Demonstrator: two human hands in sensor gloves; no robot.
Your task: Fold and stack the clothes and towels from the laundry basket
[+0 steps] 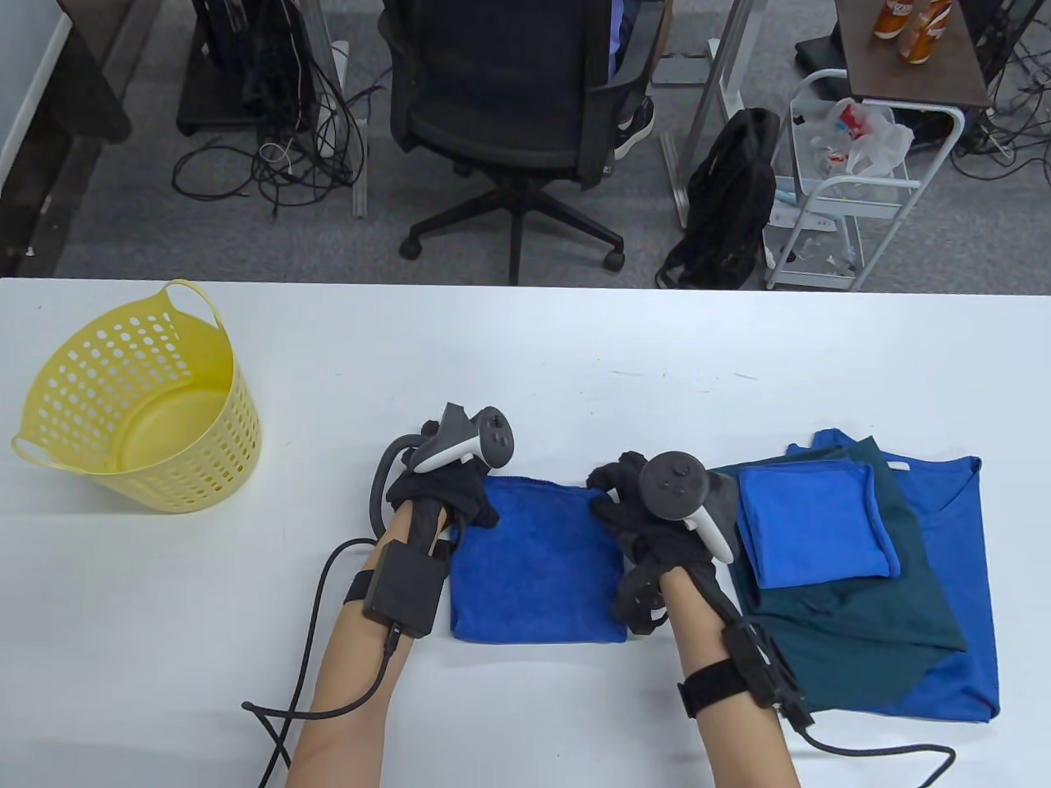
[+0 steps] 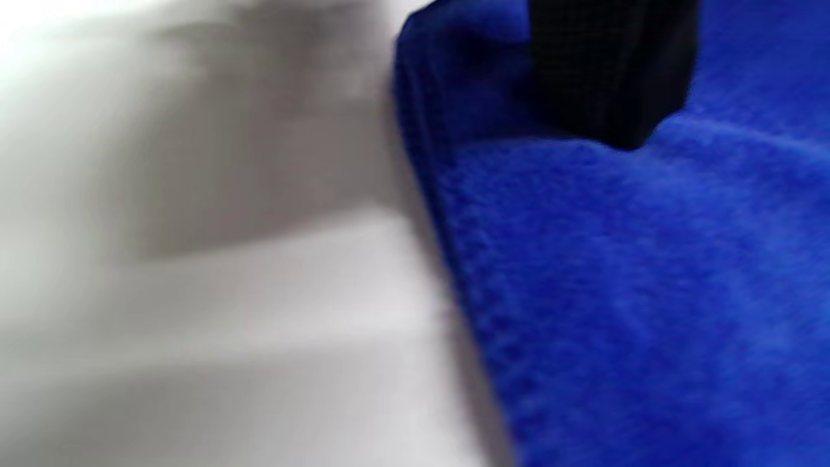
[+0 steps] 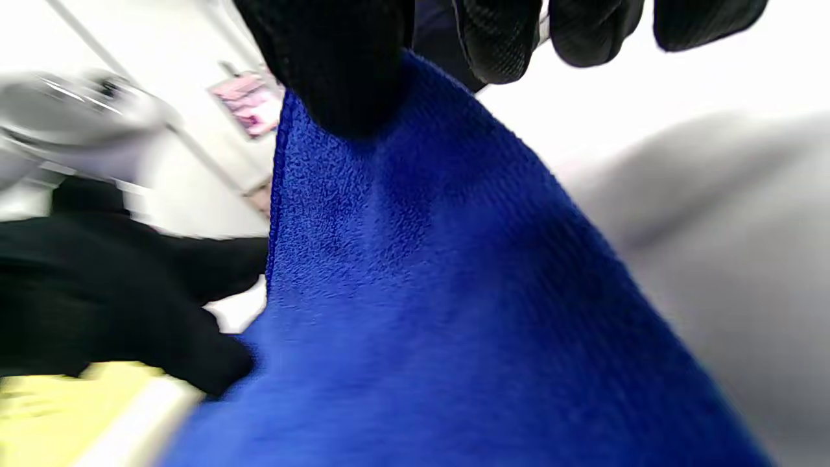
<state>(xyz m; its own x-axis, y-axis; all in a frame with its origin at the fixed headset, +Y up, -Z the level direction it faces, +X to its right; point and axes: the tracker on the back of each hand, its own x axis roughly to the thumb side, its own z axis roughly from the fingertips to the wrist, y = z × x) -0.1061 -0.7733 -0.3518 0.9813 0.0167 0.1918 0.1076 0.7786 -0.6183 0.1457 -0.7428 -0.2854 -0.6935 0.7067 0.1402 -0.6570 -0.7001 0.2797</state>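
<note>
A folded blue towel [image 1: 538,566] lies on the white table [image 1: 525,361] in front of me. My left hand [image 1: 483,510] pinches its far left corner; in the left wrist view a gloved finger [image 2: 609,71] sits on the blue towel [image 2: 648,292] at its edge. My right hand [image 1: 609,497] pinches the far right corner. In the right wrist view its fingers [image 3: 337,65] grip the raised corner of the blue towel [image 3: 441,292], with my left hand [image 3: 97,292] beyond it. The yellow laundry basket [image 1: 135,402] stands at the far left with nothing showing inside.
On the right lies a stack: a blue shirt [image 1: 961,591] at the bottom, a dark teal shirt [image 1: 854,632] on it, and a small folded blue towel [image 1: 813,525] on top. Cables trail from both wrists. An office chair [image 1: 517,107] stands beyond the table.
</note>
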